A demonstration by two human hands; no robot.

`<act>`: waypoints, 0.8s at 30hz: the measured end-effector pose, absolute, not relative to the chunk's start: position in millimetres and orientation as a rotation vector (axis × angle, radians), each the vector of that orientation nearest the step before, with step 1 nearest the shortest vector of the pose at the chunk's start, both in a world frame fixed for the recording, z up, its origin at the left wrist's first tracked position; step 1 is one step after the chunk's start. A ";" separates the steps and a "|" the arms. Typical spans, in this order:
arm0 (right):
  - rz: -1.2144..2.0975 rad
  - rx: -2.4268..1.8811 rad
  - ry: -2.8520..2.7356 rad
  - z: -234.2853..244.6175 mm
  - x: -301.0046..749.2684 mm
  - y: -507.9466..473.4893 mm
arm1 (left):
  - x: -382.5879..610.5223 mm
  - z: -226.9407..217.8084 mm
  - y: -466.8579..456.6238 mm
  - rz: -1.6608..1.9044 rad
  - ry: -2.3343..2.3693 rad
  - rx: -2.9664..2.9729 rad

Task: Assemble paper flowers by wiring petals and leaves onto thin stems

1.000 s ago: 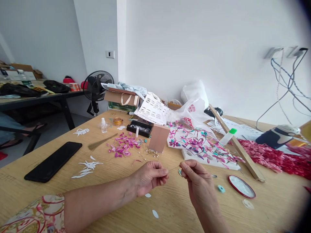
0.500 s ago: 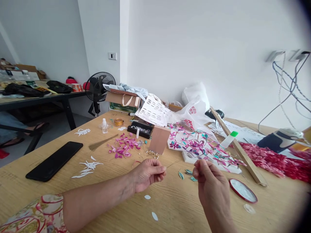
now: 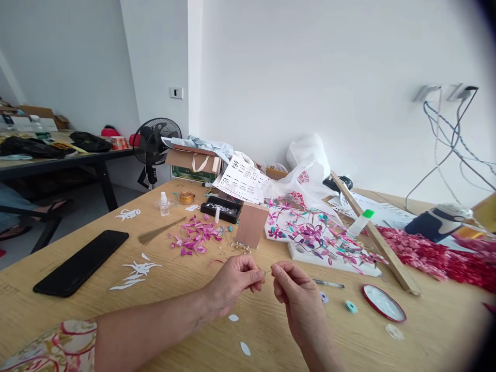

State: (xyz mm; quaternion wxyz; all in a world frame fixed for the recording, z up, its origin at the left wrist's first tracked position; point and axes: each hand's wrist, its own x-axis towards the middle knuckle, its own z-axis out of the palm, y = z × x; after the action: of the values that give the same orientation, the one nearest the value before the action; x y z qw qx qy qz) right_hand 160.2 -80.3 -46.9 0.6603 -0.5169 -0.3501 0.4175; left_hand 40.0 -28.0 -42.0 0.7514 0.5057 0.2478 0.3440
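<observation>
My left hand is closed in a pinch above the middle of the table. One end of a thin brownish wire is in its fingertips. Close by on the right, my right hand pinches the same wire, leaving only a short stretch visible between the hands. Two white leaf-shaped pieces lie on the wood below. Beyond the hands stands a small wooden board with small beads at its foot. Beside my right hand are a pen and a teal thread spool.
Pink petals, a brush of bristles and a black phone occupy the left. Pink and teal flower sprigs sit on white foam. A wooden bar, red-rimmed oval dish and red bundles are on the right.
My right hand has moved left, close to my left hand, and the visible wire between them has shortened. The pen and spools now show beside it; it covers the green leaf pieces' spot.
</observation>
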 end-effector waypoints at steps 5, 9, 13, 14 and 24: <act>0.820 -1.193 -0.797 -46.6 169.0 -78.5 | 39.4 -42.2 -26.5 0.760 0.556 1.170; 0.761 -1.252 -0.835 -45.2 178.7 -77.6 | 39.7 -43.3 -24.2 0.751 0.543 1.180; 0.713 -1.279 -0.849 -40.7 195.7 -78.4 | 39.6 -44.6 -22.1 0.735 0.545 1.218; 0.679 -1.285 -0.840 -38.7 200.9 -79.4 | 39.3 -44.9 -21.4 0.726 0.564 1.226; -0.155 -1.471 -1.877 -18.8 195.7 -90.2 | 38.2 -39.8 -8.6 0.650 0.620 1.634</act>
State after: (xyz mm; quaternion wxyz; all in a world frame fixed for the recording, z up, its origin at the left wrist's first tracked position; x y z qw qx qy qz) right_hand 195.7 -90.2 -18.8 0.3672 -0.5725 -0.7306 -0.0603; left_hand 38.2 -8.6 -39.8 0.5960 0.7037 0.2668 0.2799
